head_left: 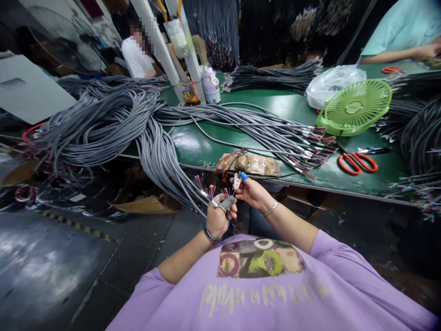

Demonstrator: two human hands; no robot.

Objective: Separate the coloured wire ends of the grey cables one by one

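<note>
In the head view my left hand (217, 219) is closed round the ends of several grey cables (184, 181), with a grey cover on its thumb. Thin coloured wires (225, 192) fan out from the stripped cable ends above that hand. My right hand (254, 195) is curled just beside the wire tips, with a blue cover and a whitish cover on its fingers. What sits between those fingertips is too small to make out. Just beyond both hands, at the table edge, lies a wooden block (265, 165) with a taped-on device and red and black leads.
A big heap of grey cables (103, 124) spreads over the green table (193, 140) at left. Red-handled scissors (357, 163), a green fan (358, 108), a plastic bag (332, 85) and a bottle (211, 86) stand on it. Two other people sit across the table.
</note>
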